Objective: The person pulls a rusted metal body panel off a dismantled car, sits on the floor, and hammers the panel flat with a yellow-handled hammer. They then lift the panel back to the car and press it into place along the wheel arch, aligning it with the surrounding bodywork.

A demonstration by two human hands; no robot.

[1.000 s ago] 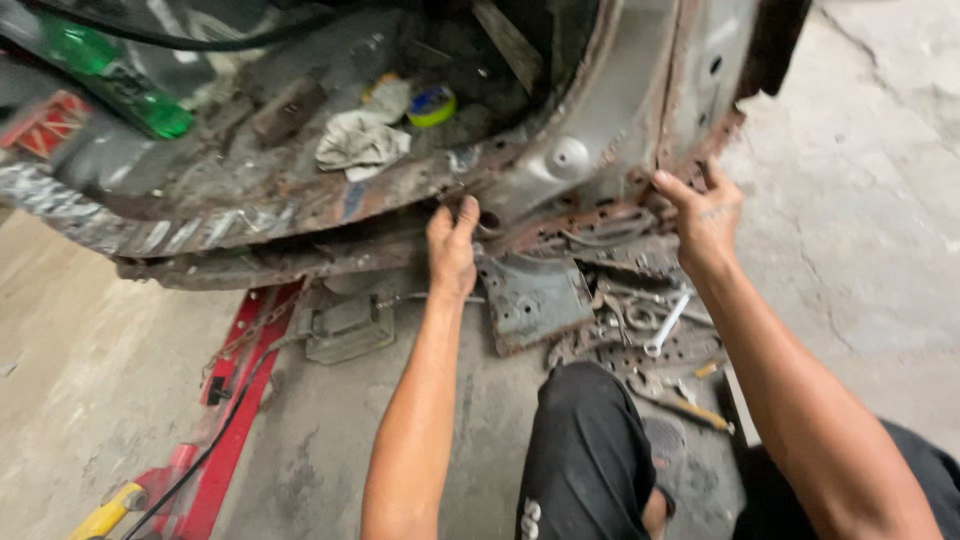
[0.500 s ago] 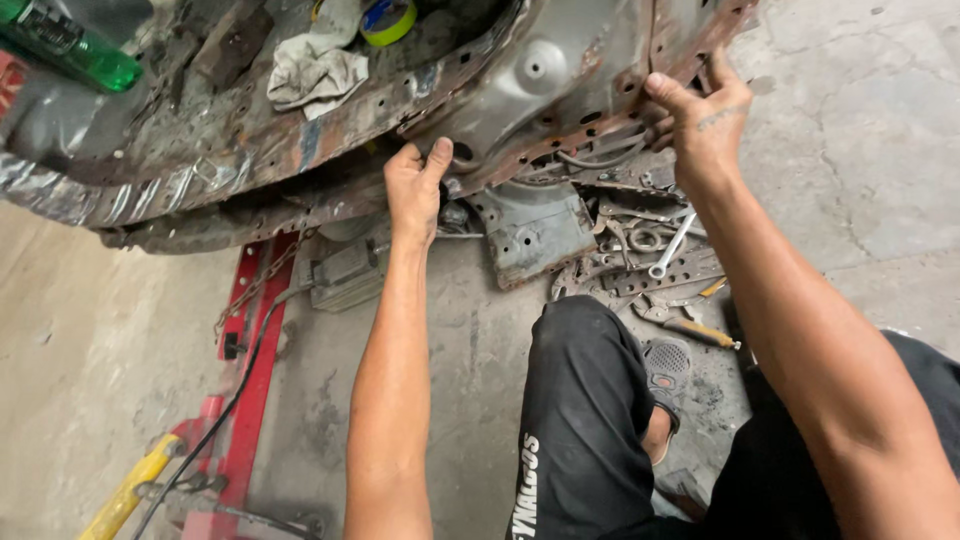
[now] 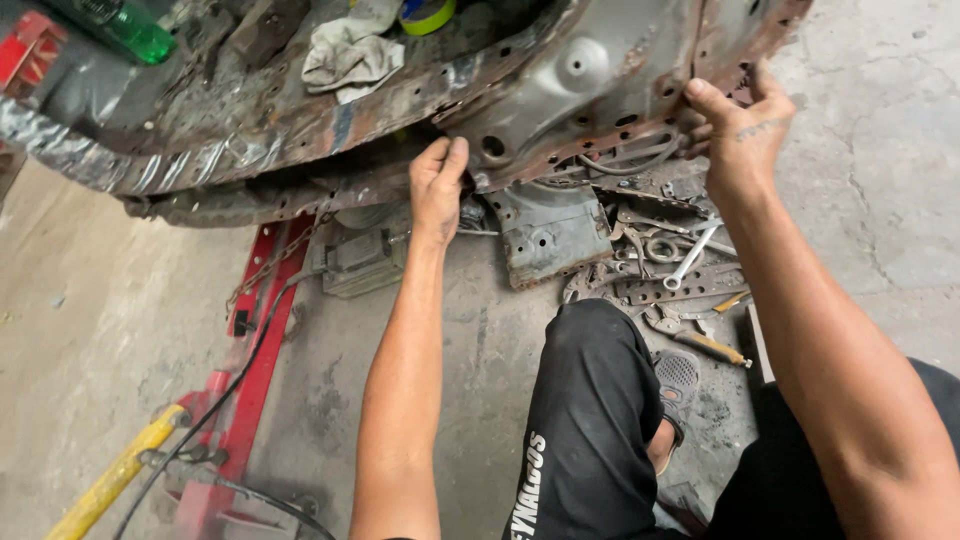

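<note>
Left hand (image 3: 437, 187) gripping rusty sill (image 3: 300, 130) edge, right hand (image 3: 738, 130) clamped on panel (image 3: 600, 75) flange, wrenches (image 3: 680, 262) below.

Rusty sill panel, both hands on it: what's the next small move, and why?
Probably a short, even tug toward the body. The left hand grips the lower edge of the rusty sill panel and the right hand clasps its far end, so both are set. The wrench lies untouched on the floor.

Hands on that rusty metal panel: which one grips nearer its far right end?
The right hand, clasping the rusted panel's right edge above the scattered tools. The left hand presses the lower lip nearer the middle.
</note>
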